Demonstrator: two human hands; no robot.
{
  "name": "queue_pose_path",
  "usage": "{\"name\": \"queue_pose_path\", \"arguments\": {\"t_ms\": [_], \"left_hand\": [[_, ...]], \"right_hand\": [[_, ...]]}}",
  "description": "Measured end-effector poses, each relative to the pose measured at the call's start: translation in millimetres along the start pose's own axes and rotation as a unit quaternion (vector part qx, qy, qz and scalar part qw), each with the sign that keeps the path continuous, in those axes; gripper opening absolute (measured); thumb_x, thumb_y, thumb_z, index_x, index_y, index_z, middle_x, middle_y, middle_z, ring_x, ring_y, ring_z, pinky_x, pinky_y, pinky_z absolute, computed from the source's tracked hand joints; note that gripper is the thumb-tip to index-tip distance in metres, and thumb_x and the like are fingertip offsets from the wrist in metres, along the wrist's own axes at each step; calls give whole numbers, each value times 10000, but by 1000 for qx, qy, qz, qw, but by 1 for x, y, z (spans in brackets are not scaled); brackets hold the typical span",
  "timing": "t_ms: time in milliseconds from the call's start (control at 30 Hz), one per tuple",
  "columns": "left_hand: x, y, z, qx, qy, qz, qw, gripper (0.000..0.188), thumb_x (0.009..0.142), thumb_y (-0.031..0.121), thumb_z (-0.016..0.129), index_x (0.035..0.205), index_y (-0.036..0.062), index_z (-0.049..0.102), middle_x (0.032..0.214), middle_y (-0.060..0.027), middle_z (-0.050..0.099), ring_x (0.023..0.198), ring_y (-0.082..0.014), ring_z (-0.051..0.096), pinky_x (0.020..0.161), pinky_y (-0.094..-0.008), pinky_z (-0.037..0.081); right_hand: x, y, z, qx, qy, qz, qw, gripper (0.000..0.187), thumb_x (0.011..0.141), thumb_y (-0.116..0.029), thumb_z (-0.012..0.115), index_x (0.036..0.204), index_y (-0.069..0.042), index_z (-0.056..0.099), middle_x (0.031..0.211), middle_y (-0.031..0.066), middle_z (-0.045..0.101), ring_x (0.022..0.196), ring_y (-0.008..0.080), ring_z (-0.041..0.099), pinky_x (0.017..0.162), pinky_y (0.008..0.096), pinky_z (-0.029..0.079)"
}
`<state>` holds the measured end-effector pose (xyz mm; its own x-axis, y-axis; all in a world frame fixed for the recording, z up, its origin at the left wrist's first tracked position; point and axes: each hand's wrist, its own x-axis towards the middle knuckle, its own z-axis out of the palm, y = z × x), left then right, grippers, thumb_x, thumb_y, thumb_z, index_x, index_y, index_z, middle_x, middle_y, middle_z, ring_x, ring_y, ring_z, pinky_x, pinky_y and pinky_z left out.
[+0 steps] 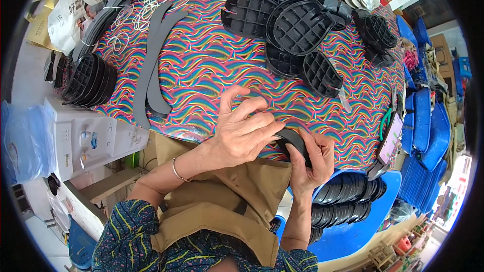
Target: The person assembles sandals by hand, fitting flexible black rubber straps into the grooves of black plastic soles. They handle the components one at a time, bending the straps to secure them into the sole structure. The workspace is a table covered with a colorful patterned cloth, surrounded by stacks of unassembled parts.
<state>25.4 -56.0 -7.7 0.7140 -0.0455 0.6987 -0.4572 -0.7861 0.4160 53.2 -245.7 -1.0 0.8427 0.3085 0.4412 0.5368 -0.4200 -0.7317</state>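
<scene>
At the table's near edge, my right hand (pixel 313 157) grips a black curved piece (pixel 295 142) that looks like a shoe sole seen on its side. Its thumb lies on the near face and the fingers wrap round the far side. My left hand (pixel 243 130) meets the left end of this piece with its forefinger, the outer fingers raised and fanned; its thumb is hidden. Beyond the hands lie loose black shoe soles (pixel 301 26) with grid-ribbed faces. Grey curved strips (pixel 155 65) lie to the left, some way from my left hand.
Stacked black soles (pixel 91 80) stand at the table's left edge, beside bundled dark strips (pixel 103 20) and white string (pixel 151 7). More soles (pixel 378 35) lie at the right. A phone (pixel 390 138) leans at the right edge. Below it, a blue tub (pixel 370 229) holds rows of black pieces.
</scene>
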Motion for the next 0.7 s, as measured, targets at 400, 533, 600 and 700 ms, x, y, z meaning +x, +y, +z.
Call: {"name": "queue_pose_path", "arguments": {"t_ms": [400,533,600,700], "left_hand": [[8,-13,12,-17,72,51,996,318,599,265,854,677,74,612,720,-2,551,763,-212,566,799,-439,416],[19,24,0,-189,145,-182,954,425,719,171,855,1046,13,636,858,-44,611,791,-190,580,746,-335,494],[8,32,8,-285,75,-273,916,513,793,89,803,1232,-19,563,985,-104,658,852,-193,624,741,-288,519],[5,47,18,-418,34,-392,819,476,834,49,753,1261,-30,559,1062,-145,679,836,-188,678,709,-278,525]], "right_hand": [[-5,0,5,14,109,57,992,301,756,-20,777,1050,14,725,920,85,621,832,186,579,755,292,482],[-16,11,15,277,209,180,920,237,925,-172,669,1075,11,674,989,55,634,911,162,616,834,297,500],[-16,5,20,487,237,239,806,241,969,-217,622,1091,-11,650,1040,58,653,942,158,640,856,309,516],[-20,-2,36,543,217,285,759,280,1008,-239,557,1160,-13,625,1119,78,663,1026,162,632,861,318,516]]}}
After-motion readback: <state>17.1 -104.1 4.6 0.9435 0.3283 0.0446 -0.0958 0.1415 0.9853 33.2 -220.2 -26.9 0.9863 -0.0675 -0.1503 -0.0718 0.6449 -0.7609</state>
